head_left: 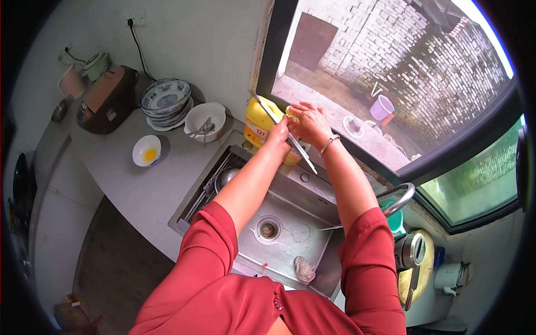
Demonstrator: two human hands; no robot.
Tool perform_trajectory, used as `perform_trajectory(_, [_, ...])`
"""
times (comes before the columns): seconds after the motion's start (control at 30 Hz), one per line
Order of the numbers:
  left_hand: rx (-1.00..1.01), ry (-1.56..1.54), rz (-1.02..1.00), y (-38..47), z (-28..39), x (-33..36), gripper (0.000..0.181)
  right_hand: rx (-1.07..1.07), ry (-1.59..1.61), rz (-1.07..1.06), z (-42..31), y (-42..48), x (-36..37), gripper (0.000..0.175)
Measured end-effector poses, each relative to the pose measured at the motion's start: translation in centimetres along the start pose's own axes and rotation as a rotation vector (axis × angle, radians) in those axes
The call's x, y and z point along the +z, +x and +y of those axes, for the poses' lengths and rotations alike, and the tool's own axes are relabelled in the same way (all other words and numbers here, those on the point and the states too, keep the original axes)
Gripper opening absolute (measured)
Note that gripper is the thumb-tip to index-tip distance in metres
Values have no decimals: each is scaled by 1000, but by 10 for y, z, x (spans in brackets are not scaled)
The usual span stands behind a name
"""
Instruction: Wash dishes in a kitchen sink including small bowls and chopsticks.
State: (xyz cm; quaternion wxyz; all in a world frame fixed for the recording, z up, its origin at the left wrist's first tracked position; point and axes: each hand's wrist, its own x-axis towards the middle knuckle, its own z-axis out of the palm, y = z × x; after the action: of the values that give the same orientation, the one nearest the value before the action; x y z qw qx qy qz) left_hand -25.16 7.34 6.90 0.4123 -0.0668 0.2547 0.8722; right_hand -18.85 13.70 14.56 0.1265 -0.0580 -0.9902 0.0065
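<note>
My left hand (279, 136) is closed around a bundle of thin metal chopsticks (305, 155), which slant across behind the sink. Beside it my right hand (310, 122), with a bracelet at the wrist, reaches over the yellow top of a bottle (293, 157); its fingers hide most of that top, and I cannot tell whether they grip it. A large yellow plastic jug (258, 118) stands just left of my hands against the window frame. Below my forearms lies the stainless-steel sink (293, 211), with a crumpled cloth (304, 270) in its near right part.
On the left counter stand a bowl with yellow egg (146, 150), a white bowl with utensils (215, 122), stacked patterned bowls (165, 98) and a rice cooker (106, 100). A curved faucet (402, 201), a round cutting board (423, 274) and a knife (412, 287) are at the right.
</note>
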Motion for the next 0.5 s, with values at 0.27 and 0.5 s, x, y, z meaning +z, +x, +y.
perform_trajectory(0.27, [-12,-60,-75,17,-5,-12,27,-1,57,126,1,-7,15,37])
perform_trajectory(0.5, [-32,76,-124,-5,1,-39,26,-42,158,302,-12,-28,4,40])
